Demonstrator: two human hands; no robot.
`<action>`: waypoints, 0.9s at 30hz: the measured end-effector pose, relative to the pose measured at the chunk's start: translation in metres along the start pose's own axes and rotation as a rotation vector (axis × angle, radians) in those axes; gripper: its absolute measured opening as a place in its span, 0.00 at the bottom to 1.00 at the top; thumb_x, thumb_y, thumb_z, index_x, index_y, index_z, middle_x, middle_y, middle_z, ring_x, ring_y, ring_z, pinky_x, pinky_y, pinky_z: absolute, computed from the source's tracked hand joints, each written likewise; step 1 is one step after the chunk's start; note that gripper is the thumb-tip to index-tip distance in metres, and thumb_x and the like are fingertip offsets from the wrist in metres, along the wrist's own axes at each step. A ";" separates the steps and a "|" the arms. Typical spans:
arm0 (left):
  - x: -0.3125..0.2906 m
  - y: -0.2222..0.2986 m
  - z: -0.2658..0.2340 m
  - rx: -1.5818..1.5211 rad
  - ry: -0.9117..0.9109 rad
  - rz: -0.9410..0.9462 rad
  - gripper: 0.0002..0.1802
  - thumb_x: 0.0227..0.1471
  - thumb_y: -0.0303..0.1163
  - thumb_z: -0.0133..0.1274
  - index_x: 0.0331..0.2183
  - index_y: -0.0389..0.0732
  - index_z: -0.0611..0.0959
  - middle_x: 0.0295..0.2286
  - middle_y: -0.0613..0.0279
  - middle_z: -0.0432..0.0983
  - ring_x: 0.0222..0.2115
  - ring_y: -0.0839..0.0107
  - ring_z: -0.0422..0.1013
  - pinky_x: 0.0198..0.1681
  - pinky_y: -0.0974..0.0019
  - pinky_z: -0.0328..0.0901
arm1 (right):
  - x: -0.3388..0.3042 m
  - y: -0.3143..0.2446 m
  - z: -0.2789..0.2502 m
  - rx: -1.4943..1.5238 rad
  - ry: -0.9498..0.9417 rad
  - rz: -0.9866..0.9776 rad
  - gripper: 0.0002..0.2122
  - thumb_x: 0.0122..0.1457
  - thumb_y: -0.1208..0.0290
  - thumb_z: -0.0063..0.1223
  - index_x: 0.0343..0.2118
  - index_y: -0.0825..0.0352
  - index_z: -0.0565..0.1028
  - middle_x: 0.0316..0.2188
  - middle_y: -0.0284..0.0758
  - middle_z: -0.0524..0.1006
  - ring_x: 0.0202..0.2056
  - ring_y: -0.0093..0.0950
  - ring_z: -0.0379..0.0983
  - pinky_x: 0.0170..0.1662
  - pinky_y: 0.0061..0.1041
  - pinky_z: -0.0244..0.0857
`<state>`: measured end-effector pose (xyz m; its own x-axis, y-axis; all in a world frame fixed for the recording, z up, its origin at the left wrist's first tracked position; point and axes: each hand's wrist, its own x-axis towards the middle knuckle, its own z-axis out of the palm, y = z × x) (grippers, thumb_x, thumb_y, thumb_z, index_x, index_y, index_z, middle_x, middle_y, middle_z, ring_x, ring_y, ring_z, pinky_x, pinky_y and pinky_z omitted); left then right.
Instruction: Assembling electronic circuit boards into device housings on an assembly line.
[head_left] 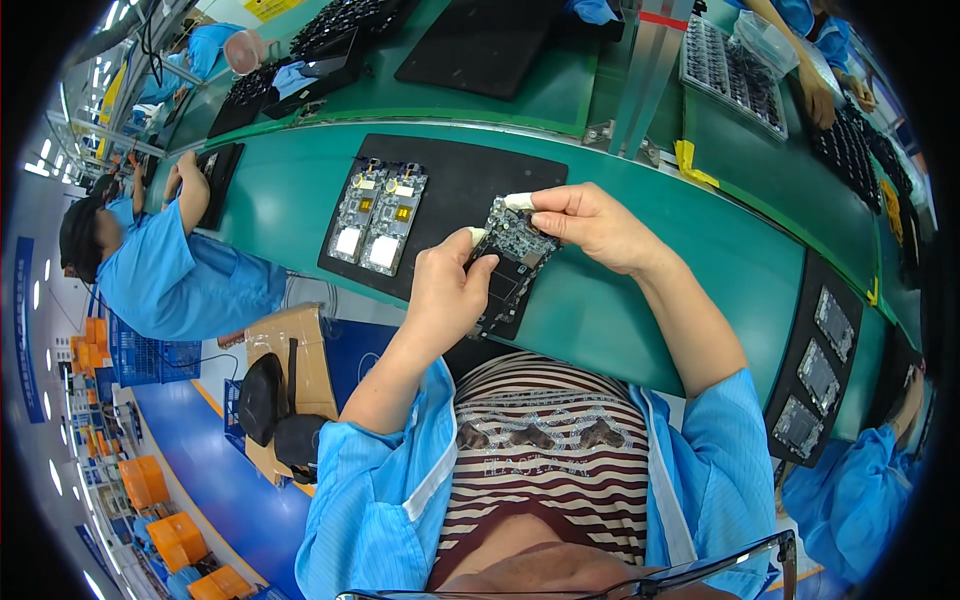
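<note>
Circuit board (517, 248) sits near the middle of the frame in the head view, the only one I have, tilted over the lower right part of a black mat (490, 165). From my remote seat I see the left hand (447, 290) gripping its left edge between thumb and forefinger, while the right hand (595, 228) pinches its upper end; both forefingers wear white fingertip covers (519, 201). Left of centre, I have two populated boards (378, 218) lying side by side on the mat. Over at the right of the frame, a second dark mat (818, 272) bears three boards (818, 376) in a row. Green bench (740, 240) runs beneath everything, and a co-worker in blue (165, 285) sits at the left.
</note>
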<state>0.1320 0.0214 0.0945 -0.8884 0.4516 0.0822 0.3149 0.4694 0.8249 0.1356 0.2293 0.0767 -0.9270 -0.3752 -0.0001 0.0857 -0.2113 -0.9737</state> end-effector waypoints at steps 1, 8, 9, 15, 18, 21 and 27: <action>0.000 -0.002 0.001 0.010 0.012 0.009 0.02 0.47 0.19 0.51 0.27 0.31 0.74 0.14 0.67 0.67 0.18 0.86 0.57 0.19 0.75 0.53 | 0.000 0.000 0.000 0.002 0.012 -0.016 0.14 0.60 0.76 0.44 0.48 0.73 0.70 0.37 0.31 0.76 0.38 0.16 0.69 0.44 0.18 0.63; 0.001 0.000 0.010 0.013 0.107 0.044 0.07 0.46 0.22 0.52 0.21 0.32 0.71 0.13 0.51 0.68 0.12 0.63 0.66 0.17 0.65 0.57 | -0.001 -0.001 -0.002 -0.027 0.040 -0.015 0.14 0.59 0.76 0.44 0.47 0.73 0.71 0.36 0.31 0.76 0.38 0.16 0.69 0.43 0.17 0.63; 0.001 -0.002 0.010 0.013 0.109 0.044 0.07 0.46 0.22 0.52 0.21 0.32 0.71 0.13 0.51 0.68 0.12 0.63 0.66 0.17 0.65 0.57 | -0.001 -0.001 -0.002 -0.084 0.041 -0.022 0.13 0.59 0.76 0.44 0.47 0.73 0.71 0.36 0.31 0.76 0.37 0.16 0.69 0.43 0.17 0.64; 0.003 -0.009 0.011 0.018 0.125 0.053 0.07 0.44 0.21 0.52 0.20 0.32 0.71 0.13 0.50 0.67 0.13 0.60 0.66 0.17 0.64 0.56 | -0.003 0.001 0.001 -0.379 0.046 -0.083 0.11 0.59 0.77 0.44 0.43 0.71 0.73 0.30 0.31 0.77 0.32 0.15 0.68 0.38 0.18 0.64; 0.003 -0.011 0.009 0.001 0.126 0.049 0.07 0.43 0.20 0.52 0.19 0.32 0.71 0.14 0.48 0.68 0.14 0.55 0.68 0.18 0.63 0.57 | -0.003 0.006 0.005 -0.501 0.064 -0.098 0.09 0.58 0.76 0.45 0.40 0.70 0.73 0.25 0.35 0.75 0.28 0.16 0.66 0.33 0.21 0.63; 0.002 -0.011 0.005 0.072 0.120 0.069 0.06 0.42 0.20 0.52 0.19 0.32 0.71 0.15 0.46 0.68 0.17 0.51 0.69 0.19 0.60 0.58 | -0.004 0.007 0.017 -0.611 0.128 -0.173 0.07 0.57 0.75 0.46 0.37 0.70 0.73 0.21 0.41 0.73 0.24 0.16 0.66 0.29 0.23 0.63; 0.000 -0.010 0.000 0.145 0.132 0.080 0.06 0.41 0.21 0.52 0.19 0.32 0.71 0.16 0.45 0.69 0.19 0.49 0.69 0.20 0.57 0.59 | 0.001 0.022 0.021 -0.526 0.154 -0.240 0.08 0.56 0.77 0.46 0.38 0.69 0.73 0.22 0.44 0.73 0.23 0.30 0.68 0.30 0.23 0.64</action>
<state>0.1292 0.0170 0.0861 -0.8917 0.3927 0.2249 0.4226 0.5449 0.7242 0.1436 0.2056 0.0600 -0.9438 -0.2286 0.2387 -0.2882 0.2159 -0.9329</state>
